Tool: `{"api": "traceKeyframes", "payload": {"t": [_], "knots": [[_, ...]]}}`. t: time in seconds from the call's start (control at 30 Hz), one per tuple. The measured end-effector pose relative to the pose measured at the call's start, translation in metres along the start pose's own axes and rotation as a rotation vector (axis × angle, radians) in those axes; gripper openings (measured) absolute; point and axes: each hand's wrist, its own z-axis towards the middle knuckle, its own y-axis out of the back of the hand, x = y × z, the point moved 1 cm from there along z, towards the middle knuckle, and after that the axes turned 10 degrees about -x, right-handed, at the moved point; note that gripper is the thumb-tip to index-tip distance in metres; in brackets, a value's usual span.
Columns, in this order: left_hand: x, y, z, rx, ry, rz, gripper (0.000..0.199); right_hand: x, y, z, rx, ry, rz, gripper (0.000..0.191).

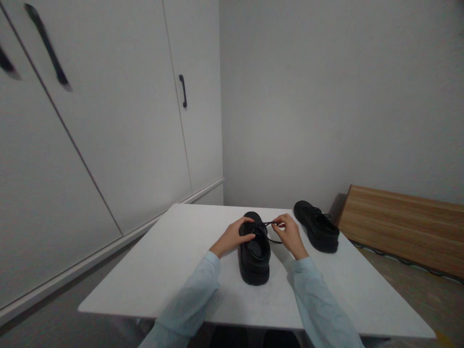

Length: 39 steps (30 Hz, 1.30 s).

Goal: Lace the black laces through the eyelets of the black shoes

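Observation:
A black lace-up shoe (255,270) stands upright on the white table, its toe pointing away from me and its heel nearest. My left hand (235,236) rests on the shoe's left side, thumb and fingers curled over the upper around the lacing. To the right of the shoe, my right hand (288,232) pinches a black shoelace (268,223), drawn out sideways from the lacing. Part of the lace hangs below that hand in a loose curve. What lies under my left fingers is hidden.
A second black shoe (319,229) stands at the table's far right. The white table (174,261) borders a white wall and cabinets (108,121) with dark handles. Beyond its right edge is a wooden panel (406,224).

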Motion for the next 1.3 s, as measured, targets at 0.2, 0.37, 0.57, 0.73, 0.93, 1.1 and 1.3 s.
{"api": "traceKeyframes", "payload": {"t": [0.2, 0.37, 0.57, 0.73, 0.93, 1.1, 1.3], "knots": [[0.000, 0.000, 0.000, 0.007, 0.015, 0.007, 0.046, -0.006, 0.004, 0.003, -0.048, -0.260, 0.214, 0.016], [-0.003, 0.001, 0.000, 0.006, 0.017, 0.014, 0.044, 0.003, 0.002, 0.000, 0.057, -0.451, 0.572, 0.019], [-0.004, 0.002, 0.000, 0.001, 0.025, 0.005, 0.044, 0.020, 0.003, -0.003, 0.124, -0.495, 0.755, 0.021], [-0.001, 0.001, 0.000, -0.003, 0.014, 0.014, 0.044, 0.022, 0.002, -0.004, 0.135, -0.477, 0.737, 0.026], [0.002, 0.000, 0.000, 0.004, 0.009, 0.023, 0.046, 0.019, -0.001, -0.004, 0.131, -0.394, 0.603, 0.024], [0.002, 0.000, 0.001, -0.001, 0.018, 0.015, 0.046, 0.020, -0.003, -0.006, 0.178, -0.212, 0.376, 0.020], [0.002, -0.001, 0.002, -0.005, 0.000, 0.022, 0.045, 0.021, -0.005, -0.010, 0.243, -0.028, 0.110, 0.009]]}}
